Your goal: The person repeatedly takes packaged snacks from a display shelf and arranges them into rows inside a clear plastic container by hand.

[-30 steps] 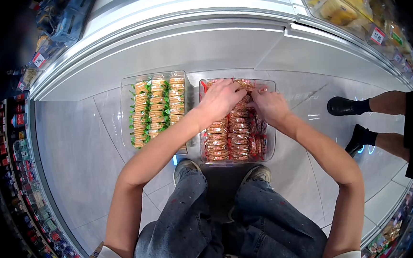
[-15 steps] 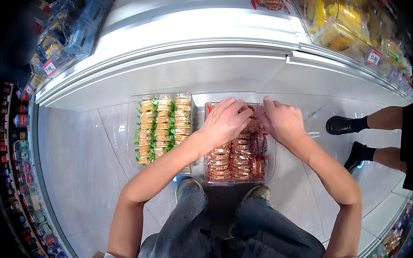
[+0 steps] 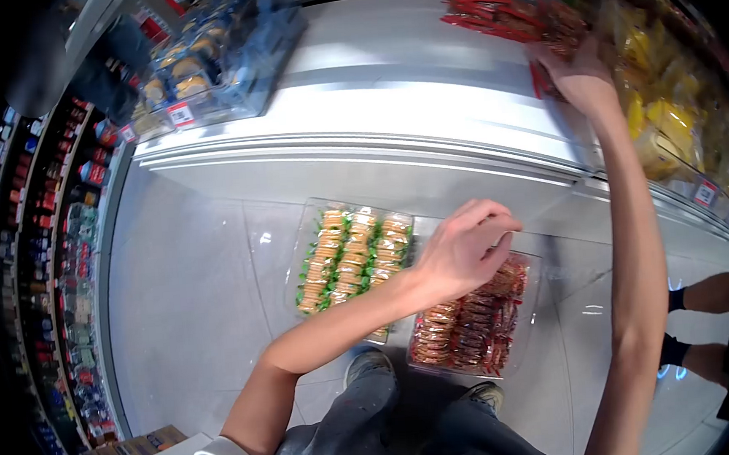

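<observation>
Nearest, brown packets with red wrapping (image 3: 465, 339) stand in rows in a clear box (image 3: 529, 305), right of the green-trimmed packets (image 3: 351, 254). My left hand (image 3: 471, 245) hangs over the box's far end, released, fingers loosely bent. Far right, my right hand (image 3: 578, 73) meets red packets (image 3: 493, 11) on the white shelf (image 3: 398, 98); I can't tell whether it grips any.

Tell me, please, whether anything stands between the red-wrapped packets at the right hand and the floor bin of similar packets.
Yes: the shelf's front edge lies between the packets at the right hand and the clear bin, and the left hand appears over the bin's far end.
</observation>
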A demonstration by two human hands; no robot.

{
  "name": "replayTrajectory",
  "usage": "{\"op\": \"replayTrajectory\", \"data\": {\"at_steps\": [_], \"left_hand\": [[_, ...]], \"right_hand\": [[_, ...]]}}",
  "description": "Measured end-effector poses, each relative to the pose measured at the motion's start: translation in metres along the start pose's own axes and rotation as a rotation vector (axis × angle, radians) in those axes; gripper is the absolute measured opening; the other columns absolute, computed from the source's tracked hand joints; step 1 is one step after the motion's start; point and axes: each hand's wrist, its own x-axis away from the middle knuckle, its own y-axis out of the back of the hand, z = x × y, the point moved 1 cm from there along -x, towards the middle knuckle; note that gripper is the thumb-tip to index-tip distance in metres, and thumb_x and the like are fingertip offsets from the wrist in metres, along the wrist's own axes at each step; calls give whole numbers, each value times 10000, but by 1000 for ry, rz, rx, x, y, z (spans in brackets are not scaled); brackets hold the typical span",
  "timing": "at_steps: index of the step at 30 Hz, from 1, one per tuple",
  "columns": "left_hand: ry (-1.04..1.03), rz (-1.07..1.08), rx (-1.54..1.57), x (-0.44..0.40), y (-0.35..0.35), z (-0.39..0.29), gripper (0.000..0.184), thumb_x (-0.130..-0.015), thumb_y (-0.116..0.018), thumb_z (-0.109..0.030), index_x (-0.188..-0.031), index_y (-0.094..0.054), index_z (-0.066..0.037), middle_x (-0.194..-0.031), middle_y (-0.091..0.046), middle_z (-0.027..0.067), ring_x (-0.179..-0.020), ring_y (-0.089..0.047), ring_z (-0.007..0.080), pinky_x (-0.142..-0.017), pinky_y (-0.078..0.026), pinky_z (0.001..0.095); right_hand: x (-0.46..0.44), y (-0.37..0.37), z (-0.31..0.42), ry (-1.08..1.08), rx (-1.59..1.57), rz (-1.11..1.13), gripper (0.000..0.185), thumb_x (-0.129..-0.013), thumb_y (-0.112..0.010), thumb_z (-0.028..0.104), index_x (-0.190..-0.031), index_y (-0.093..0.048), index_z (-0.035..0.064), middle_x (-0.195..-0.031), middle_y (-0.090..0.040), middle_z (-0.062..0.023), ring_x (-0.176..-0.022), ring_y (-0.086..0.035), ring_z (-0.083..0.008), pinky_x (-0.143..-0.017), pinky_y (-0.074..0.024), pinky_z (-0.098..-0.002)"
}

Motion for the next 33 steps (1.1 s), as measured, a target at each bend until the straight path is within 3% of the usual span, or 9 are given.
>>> {"op": "replayTrajectory", "data": {"at_steps": [5,16,17,19,21,27,29,32,33], "left_hand": [[54,4,-4,11,15,2,182,-942,-710,-12,-1119,-742,-41,-1149,-707,93,-929,-706,242,-743,-583,351],[407,-8,598,-5,3,19,273,-1073,-663,-141,-1327,-665,-40,-1213,-717,91,-1060,-705,170,-918,-593,318],[487,-13,747,-6,4,17,309,-1083,-668,-173,-1365,-644,-48,-1235,-712,95,-1083,-700,175,-941,-589,326],[525,-69,995,-8,16,12,423,-1095,-673,-250,-1458,-565,-62,-1300,-695,119,-1150,-690,188,-977,-586,355],[513,-75,1078,-6,22,14,466,-1085,-687,-260,-1482,-541,-67,-1338,-689,121,-1198,-685,193,-1004,-588,382],[566,224,722,24,21,28,593,-941,-787,14,-1481,-553,-53,-1250,-709,81,-1066,-724,160,-962,-590,292],[583,306,641,38,19,35,596,-933,-770,35,-1482,-554,-54,-1213,-705,62,-1047,-720,149,-938,-591,285],[610,442,483,54,8,47,524,-934,-748,32,-1427,-598,-64,-1123,-706,27,-998,-695,105,-854,-582,271],[597,516,391,60,5,55,505,-936,-748,25,-1413,-608,-64,-1114,-708,20,-991,-690,95,-840,-580,268]], "right_hand": [[-6,-22,-23,31,-4,-49,914,-903,-747,674,-1518,-495,47,-1304,-732,-256,-1211,-704,-450,-1039,-540,-481],[74,38,41,397,-49,-169,552,-877,-806,391,-1263,-634,36,-1108,-756,-238,-1034,-724,-459,-887,-571,-512],[92,47,44,387,-163,-59,577,-877,-864,351,-1300,-624,40,-1132,-773,-194,-1031,-768,-299,-913,-587,-397],[127,52,43,457,-240,123,575,-863,-876,308,-1290,-614,26,-1114,-774,-172,-1014,-766,-266,-905,-589,-380],[172,63,53,444,-359,413,547,-828,-877,287,-1217,-621,0,-1070,-754,-221,-1047,-725,-431,-895,-576,-460],[251,35,12,179,-551,611,641,-791,-918,128,-1332,-589,32,-1243,-673,-122,-1036,-720,-391,-981,-579,-433],[263,17,-9,-300,-621,817,582,-807,-903,116,-1311,-623,32,-1161,-708,-99,-999,-728,-370,-975,-583,-429],[283,-3,-30,-480,-733,1182,413,-838,-850,63,-1209,-677,15,-995,-729,-134,-924,-715,-390,-931,-586,-418],[290,-7,-31,-266,-593,1104,351,-853,-829,59,-1168,-682,8,-956,-726,-152,-919,-710,-407,-919,-586,-429]]}}
